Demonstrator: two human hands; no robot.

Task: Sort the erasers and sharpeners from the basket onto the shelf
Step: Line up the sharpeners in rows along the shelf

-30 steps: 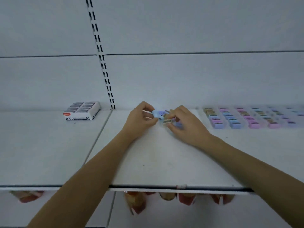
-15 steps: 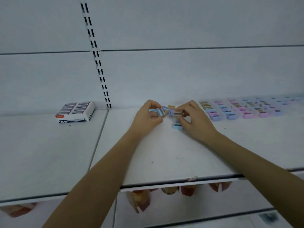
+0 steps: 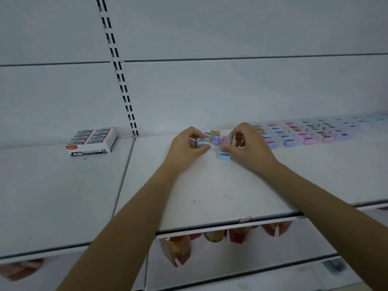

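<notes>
On the white shelf (image 3: 210,196), my left hand (image 3: 186,148) pinches a small blue sharpener (image 3: 202,141) between thumb and fingers. My right hand (image 3: 249,145) pinches a pink sharpener (image 3: 228,139) by its metal blade side. Between the hands lie several loose sharpeners: a purple one (image 3: 215,140), a tan one (image 3: 215,132) and a blue one (image 3: 224,154) just below my right thumb. Rows of pink, blue and purple sharpeners (image 3: 298,134) line the back of the shelf to the right. The basket is out of view.
A white box of 4B erasers (image 3: 93,141) sits at the back of the left shelf panel. A slotted upright (image 3: 121,80) divides the back wall. Red and tan packets (image 3: 237,236) hang under the shelf's front edge.
The view has shifted slightly. My hands have drawn a little apart, the left one holding a blue sharpener, the right one now holding a pink one turned on its side.
</notes>
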